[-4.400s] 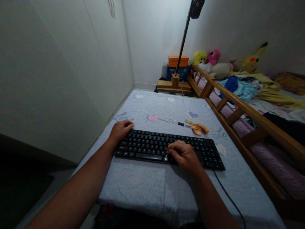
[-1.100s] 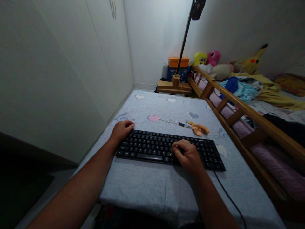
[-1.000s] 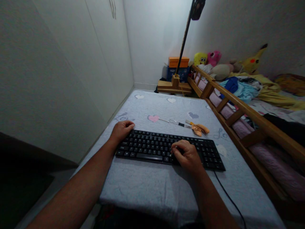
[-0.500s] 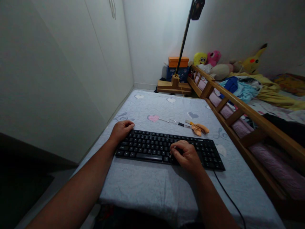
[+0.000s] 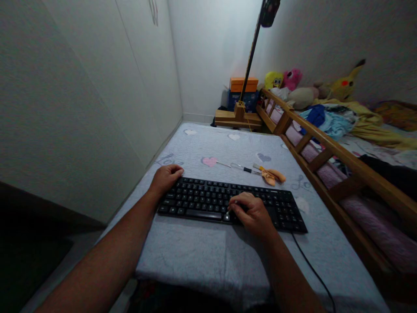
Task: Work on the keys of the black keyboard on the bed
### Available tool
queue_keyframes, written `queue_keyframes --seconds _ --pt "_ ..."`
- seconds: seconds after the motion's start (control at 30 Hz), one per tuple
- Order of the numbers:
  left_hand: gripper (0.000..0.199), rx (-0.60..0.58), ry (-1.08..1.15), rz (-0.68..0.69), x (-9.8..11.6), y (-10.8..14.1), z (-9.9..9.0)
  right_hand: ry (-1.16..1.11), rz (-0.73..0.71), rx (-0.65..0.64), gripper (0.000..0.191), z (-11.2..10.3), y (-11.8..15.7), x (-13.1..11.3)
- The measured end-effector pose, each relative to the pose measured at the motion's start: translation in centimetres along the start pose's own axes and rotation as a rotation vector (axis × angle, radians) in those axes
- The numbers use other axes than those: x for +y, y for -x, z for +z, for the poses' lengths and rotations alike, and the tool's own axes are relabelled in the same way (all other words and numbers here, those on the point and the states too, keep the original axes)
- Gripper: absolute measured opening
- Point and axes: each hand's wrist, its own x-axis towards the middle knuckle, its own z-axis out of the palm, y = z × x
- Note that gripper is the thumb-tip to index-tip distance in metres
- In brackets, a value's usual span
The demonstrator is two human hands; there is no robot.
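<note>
A black keyboard [image 5: 202, 200] lies across the cloth-covered table in front of me. My left hand [image 5: 167, 177] grips its upper left corner, with the fingers partly hidden behind it. Over the right part of the keys, my right hand [image 5: 249, 211] is pinched around what looks like a cotton swab [image 5: 228, 212]. Its pale tip touches the keys just right of the space bar; the rest is mostly covered by my fingers. Beyond the keyboard lie a thin white stick [image 5: 223, 164], a wire keycap puller [image 5: 243, 168] with a black grip, and a crumpled orange cloth [image 5: 272, 176].
A small brush [image 5: 258, 166] with a yellow part lies against the orange cloth. The keyboard cable [image 5: 312, 267] trails toward the front right. A wooden bed rail [image 5: 325, 139] runs along the right, and a white cabinet [image 5: 97, 95] stands left. Behind is a wooden stand [image 5: 237, 116] with a pole.
My right hand has shifted slightly left, bringing the swab's tip onto the keys beside the space bar. My left hand and the keyboard have stayed in place.
</note>
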Motion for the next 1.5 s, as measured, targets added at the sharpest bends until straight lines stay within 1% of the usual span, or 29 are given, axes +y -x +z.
queue_keyframes --seconds 0.23,0.63,0.9,1.1,1.3,1.5 --pt "0.034 0.007 0.017 -0.004 -0.23 -0.13 0.06 0.007 0.002 -0.020 0.015 -0.01 -0.05 -0.04" --pt "0.033 0.014 -0.005 0.029 -0.40 -0.09 0.01 0.083 -0.006 0.065 0.013 -0.48 0.03 0.43" --pt "0.032 0.008 0.000 0.030 -0.40 -0.11 0.08 0.080 0.012 0.083 0.013 -0.45 0.13 0.51" --pt "0.031 0.014 -0.006 0.016 -0.18 -0.11 0.06 0.072 0.005 0.053 0.013 -0.38 0.07 0.40" --pt "0.032 0.009 -0.015 0.009 -0.53 -0.19 0.07 0.066 0.007 0.052 0.013 -0.20 0.08 0.72" --pt "0.031 0.011 -0.015 0.013 -0.28 -0.05 0.04 0.062 0.005 0.039 0.013 -0.31 0.06 0.41"
